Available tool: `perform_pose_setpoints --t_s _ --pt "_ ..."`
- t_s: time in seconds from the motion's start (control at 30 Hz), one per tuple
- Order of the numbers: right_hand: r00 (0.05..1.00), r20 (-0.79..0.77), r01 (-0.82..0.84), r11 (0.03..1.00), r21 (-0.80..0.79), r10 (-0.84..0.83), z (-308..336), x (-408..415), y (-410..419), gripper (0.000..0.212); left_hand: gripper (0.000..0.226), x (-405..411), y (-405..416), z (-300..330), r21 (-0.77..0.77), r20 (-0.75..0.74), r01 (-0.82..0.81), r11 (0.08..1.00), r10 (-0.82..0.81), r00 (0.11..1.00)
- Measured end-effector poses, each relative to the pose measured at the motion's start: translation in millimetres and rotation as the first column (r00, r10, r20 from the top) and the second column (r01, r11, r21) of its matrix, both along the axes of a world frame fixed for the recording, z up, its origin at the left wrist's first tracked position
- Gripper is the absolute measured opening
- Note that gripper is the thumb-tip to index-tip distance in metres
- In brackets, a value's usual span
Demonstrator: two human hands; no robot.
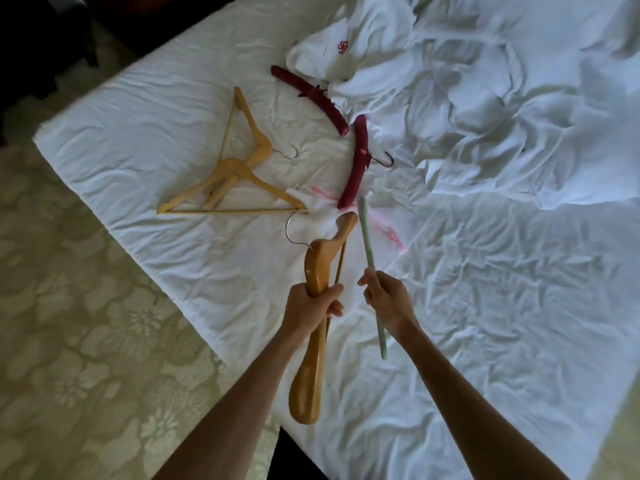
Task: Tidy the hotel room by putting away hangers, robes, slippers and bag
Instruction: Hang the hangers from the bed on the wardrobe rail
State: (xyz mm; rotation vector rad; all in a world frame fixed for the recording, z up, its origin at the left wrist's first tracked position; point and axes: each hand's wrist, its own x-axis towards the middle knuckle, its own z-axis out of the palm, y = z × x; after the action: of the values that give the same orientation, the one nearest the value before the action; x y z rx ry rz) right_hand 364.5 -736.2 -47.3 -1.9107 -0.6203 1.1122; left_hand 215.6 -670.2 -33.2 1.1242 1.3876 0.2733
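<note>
**Gathering hangers from the bed, most of the tidying left to do**

Gripping a broad wooden hanger [313, 306] around its neck, the left hand [311, 304] has its fingers curled tight about the wood, with the metal hook standing up above the knuckles and the lower shoulder hanging down past the wrist. Beside it, the right hand [388, 299] is clamped on a slim pale green padded hanger [370, 271], seen nearly edge-on, so its hook cannot be made out. Both are held up over the bed [485, 306], near its foot edge.

Further out, two more wooden hangers [232, 174] lie overlapped on the sheet near the left edge of the bed. Two dark red padded hangers [346, 133] lie toward the middle, one partly tucked under a crumpled white robe [363, 53] bearing a red emblem. A pink hanger [374, 216], pale against the sheet, lies just beyond the hands. Rumpled white fabric covers the far right of the bed; whether it hides a second robe cannot be told.

By this showing the job is early: two hangers are in hand, five remain on the bed, the robe is not hung, and no slippers or bag are in view.
</note>
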Motion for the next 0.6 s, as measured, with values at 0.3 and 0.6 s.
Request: perform_pose_setpoints --t_s 0.3,0.6 --pt "0.939 0.009 -0.337 0.918 0.211 0.343 145 -73 -15 0.035 0.029 -89 -26 148 0.096 0.130 -0.271 0.958 0.258 0.957" --pt "0.742 0.121 -0.662 0.690 0.293 0.660 255 -207 51 0.039 0.028 -236 -23 254 0.136 0.232 -0.668 0.731 0.632 0.739"
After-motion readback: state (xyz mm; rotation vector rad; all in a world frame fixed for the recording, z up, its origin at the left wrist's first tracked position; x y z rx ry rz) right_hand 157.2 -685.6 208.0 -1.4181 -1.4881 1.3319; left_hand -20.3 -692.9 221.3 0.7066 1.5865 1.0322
